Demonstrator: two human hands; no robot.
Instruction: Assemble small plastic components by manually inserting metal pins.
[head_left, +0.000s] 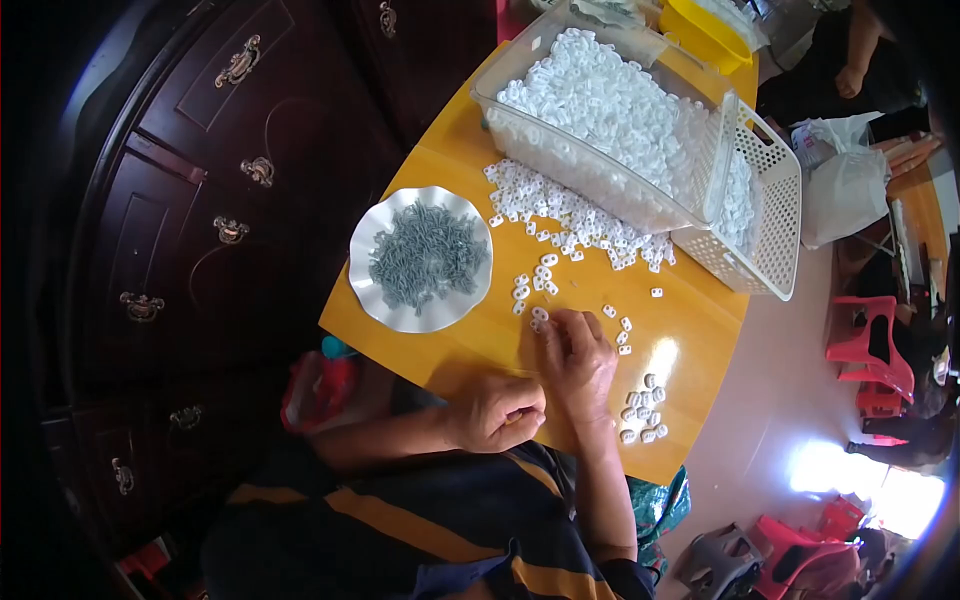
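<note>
Sorting small white plastic pieces [540, 318] on the yellow bench [450, 160], seen from the head camera. My right hand [580, 365] lies flat near the bench's near edge, fingers closed on one piece at the end of a loose trail; my left hand [495, 412] is curled shut at that edge, on what I cannot tell. The pieces look light, stiff and slippery, best pinched by their sides. A white scalloped plate [385, 305] of grey pieces [428, 255] sits by the left edge; a clear bin [500, 75] and a white basket [775, 225], both heaped with white pieces, fill the far side. Finished pieces [643, 412] cluster at the right corner. Open room remains only between plate and trail.
</note>
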